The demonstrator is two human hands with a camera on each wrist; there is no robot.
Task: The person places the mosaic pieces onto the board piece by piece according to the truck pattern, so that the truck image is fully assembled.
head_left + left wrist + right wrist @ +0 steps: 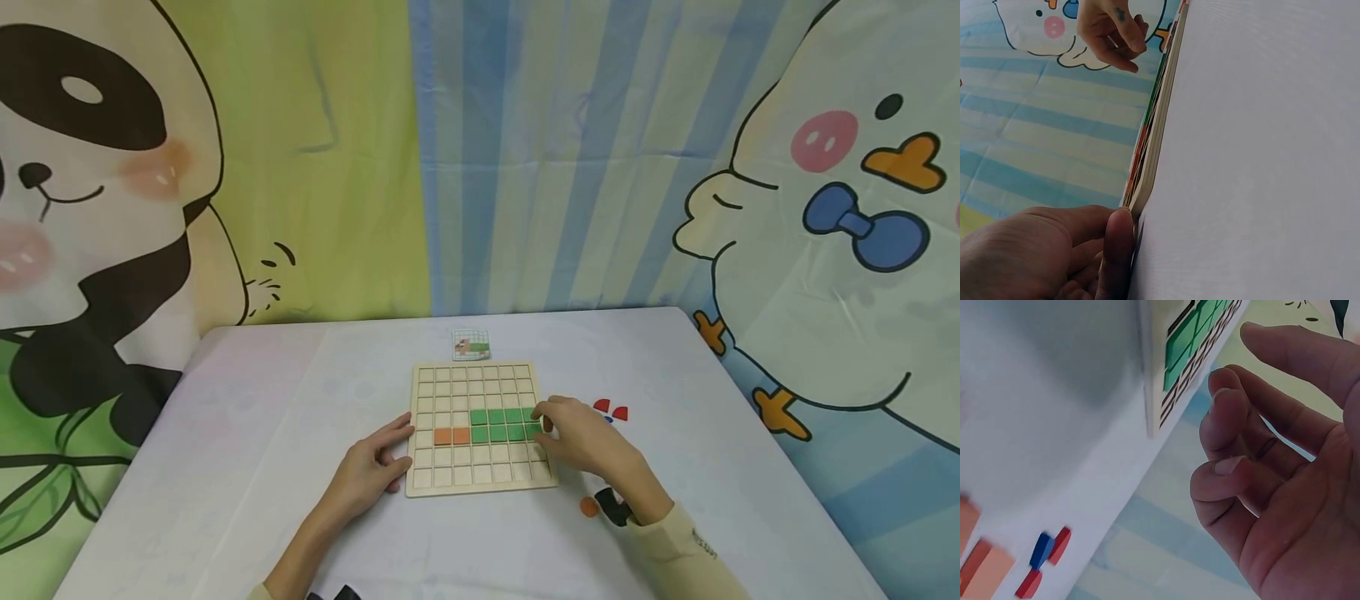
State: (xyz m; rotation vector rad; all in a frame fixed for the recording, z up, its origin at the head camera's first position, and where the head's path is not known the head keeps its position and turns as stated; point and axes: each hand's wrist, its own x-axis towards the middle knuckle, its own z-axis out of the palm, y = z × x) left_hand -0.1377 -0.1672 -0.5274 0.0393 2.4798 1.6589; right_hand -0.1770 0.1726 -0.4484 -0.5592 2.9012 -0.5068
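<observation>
A wooden grid board (450, 479) lies flat on the white table. Green squares (497, 433) fill two rows at its right side, with two orange squares (443, 436) to their left. My left hand (363, 471) rests at the board's left edge, its thumb and index finger touching the rim at separate spots. Over the right edge, beside the end of the green rows, hovers my right hand (577, 433). Its thumb stands apart from the loosely bent fingers (1229, 412), and no piece shows between them in the right wrist view.
A small picture card (471, 344) lies behind the board. To the right are two red pieces (620, 412) and a blue piece (608, 419), partly hidden by the right hand. An orange piece (590, 507) lies near a black wrist device (615, 507). Printed curtains (525, 167) hang behind the table.
</observation>
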